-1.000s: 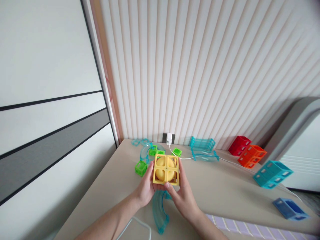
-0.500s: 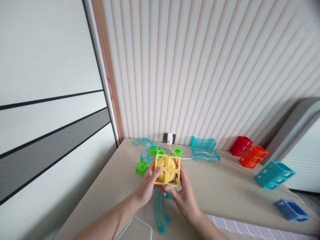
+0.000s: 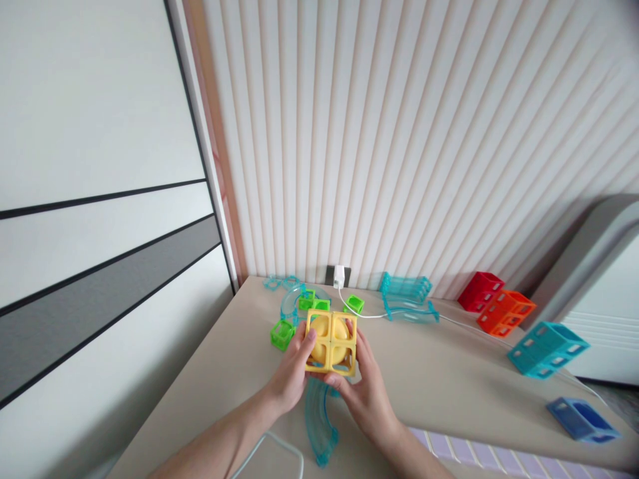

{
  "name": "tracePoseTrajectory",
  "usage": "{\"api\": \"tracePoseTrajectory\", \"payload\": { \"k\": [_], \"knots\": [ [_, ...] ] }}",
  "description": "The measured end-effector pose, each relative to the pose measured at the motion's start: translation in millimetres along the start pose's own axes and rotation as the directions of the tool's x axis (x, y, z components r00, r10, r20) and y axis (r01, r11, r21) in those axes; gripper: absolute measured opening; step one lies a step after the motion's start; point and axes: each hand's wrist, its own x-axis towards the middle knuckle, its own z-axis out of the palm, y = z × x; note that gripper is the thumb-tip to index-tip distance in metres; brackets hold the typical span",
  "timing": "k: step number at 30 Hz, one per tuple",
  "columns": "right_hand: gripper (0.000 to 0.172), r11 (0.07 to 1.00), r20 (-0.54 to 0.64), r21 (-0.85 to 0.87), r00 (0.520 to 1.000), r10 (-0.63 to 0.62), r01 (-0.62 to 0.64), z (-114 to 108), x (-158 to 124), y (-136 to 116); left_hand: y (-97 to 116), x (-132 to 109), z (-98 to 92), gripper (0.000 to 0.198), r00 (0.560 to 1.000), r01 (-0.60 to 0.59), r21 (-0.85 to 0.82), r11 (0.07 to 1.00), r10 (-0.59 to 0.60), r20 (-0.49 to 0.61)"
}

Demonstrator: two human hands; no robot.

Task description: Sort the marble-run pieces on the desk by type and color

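Backing the scene: one pale ribbed wall (image 3: 349, 133). At left, one white panelled unit (image 3: 84, 86) with a grey band. Below, one beige tabletop (image 3: 424, 379) running to the wall, with a lilac strip (image 3: 479, 454) along its near right edge. On it, one curved blue track (image 3: 318, 422) under and nearer than the hands; one translucent ridged piece (image 3: 405, 288) near the wall. One left hand (image 3: 293, 369), fingers curled closed round the side of a yellow block (image 3: 331, 342), thumb across its front; one right hand (image 3: 368, 389), likewise closed on the other side, thumb at the lower edge. The yellow block, a four-window frame about a rounded core, appears raised over the tabletop. Step in hand, by judgement: two-handed gripping and turning; the next move calls for even, steady pressure. To the right, one teal block (image 3: 548, 351), one blue block (image 3: 583, 420), one orange block (image 3: 505, 314), one red block (image 3: 480, 291). Beyond the left hand, small green cubes (image 3: 283, 335). Last, one white plug (image 3: 339, 275) at the wall.
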Motion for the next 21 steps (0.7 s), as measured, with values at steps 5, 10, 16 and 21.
{"api": "tracePoseTrajectory", "payload": {
  "k": [5,10,16,21],
  "knots": [
    [0.085,1.0,0.015,-0.013,1.0,-0.014,0.014,-1.4,2.6,-2.1,-1.6,1.4,-1.8,0.051,0.999,-0.033,0.036,0.999,0.034,-0.016],
    [0.084,0.999,0.032,-0.016,0.999,-0.029,0.029,-2.5,3.4,-8.6,-2.4,1.2,-5.6,0.051,0.998,-0.069,0.097,0.993,0.069,-0.003],
    [0.084,1.0,0.055,-0.01,0.998,-0.005,0.006,-3.1,3.3,-9.1,-1.6,-1.0,-3.3,0.055,0.997,-0.075,0.095,0.993,0.076,-0.004],
    [0.083,0.999,0.056,-0.032,0.998,0.012,-0.01,-2.9,2.5,-1.0,5.5,0.9,-0.3,0.057,0.997,-0.078,0.138,0.987,0.075,0.027]
  ]
}}
